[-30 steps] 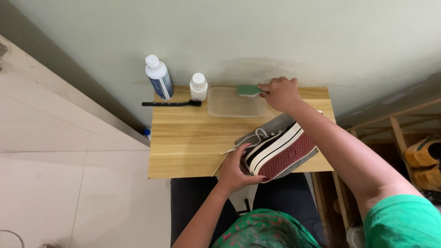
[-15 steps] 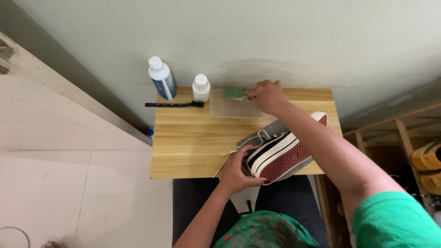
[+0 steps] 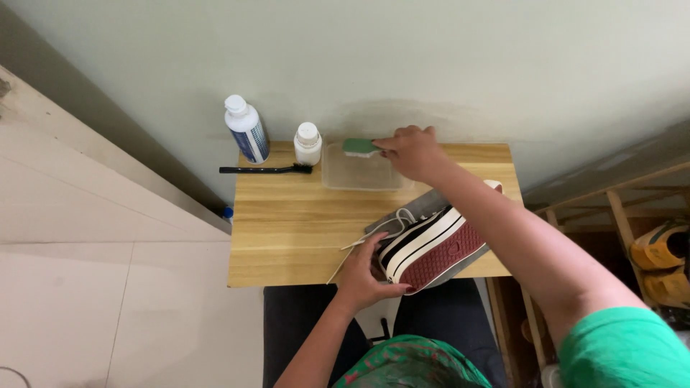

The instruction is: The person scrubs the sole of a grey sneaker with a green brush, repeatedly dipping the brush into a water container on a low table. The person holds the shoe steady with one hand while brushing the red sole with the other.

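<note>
Nearest the person, at about six o'clock on the small wooden table (image 3: 287,230), the left hand (image 3: 363,273) is cupped around the toe end of a sneaker (image 3: 431,248), fingers curled and pressed against its white sidewall. The shoe is tipped on its side with the dark red sole facing out, lying on a grey cloth (image 3: 431,205) near the front edge. It overhangs toward the lap, so a loosened hold could let it roll off, and the trailing laces (image 3: 366,241) could snag.

Farther back, near twelve o'clock, the right hand (image 3: 411,152) pinches the handle of a green brush (image 3: 359,146) over a clear shallow tray (image 3: 359,176). I judge any liquid there could slop onto the wood if the brush drags the rim; whether the tray holds any is hard to tell.

At eleven o'clock a small white bottle (image 3: 307,144) and a taller blue-labelled bottle (image 3: 246,131) stand close behind a black brush (image 3: 266,169); a sweeping arm could topple them.

The right fingertips hide the handle, and the shoe's upper is turned away.
</note>
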